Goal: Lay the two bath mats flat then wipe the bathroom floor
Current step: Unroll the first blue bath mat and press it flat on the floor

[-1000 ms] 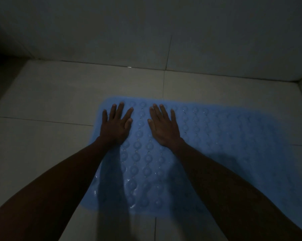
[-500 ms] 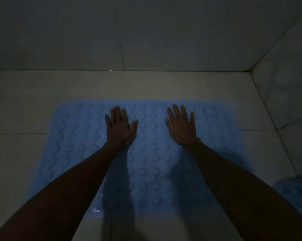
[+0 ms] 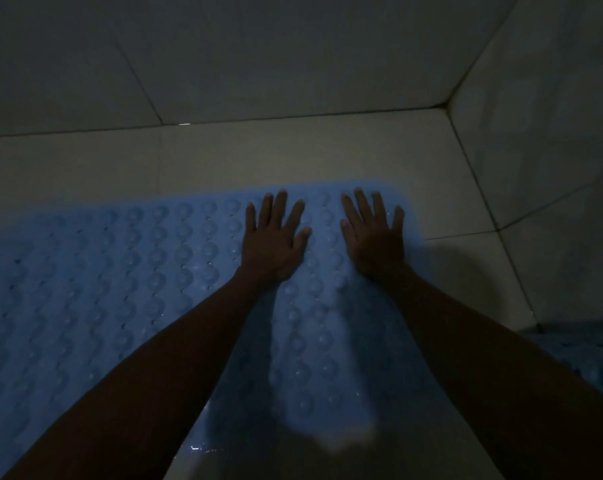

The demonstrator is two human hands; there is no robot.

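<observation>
Now both hands' fingers [image 3: 279,211] lie flat (spread) on the blue mat [image 3: 120,271].

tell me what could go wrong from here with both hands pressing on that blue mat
1. The blue mat looks wet and glints near its front edge, so the left hand or right hand, both pressing flat, might slip.
2. The right hand sits at the mat's right edge, so pushing may shift the mat on the tile floor.
3. The second mat at the right is barely in view; whether it lies flat cannot be told.
</observation>
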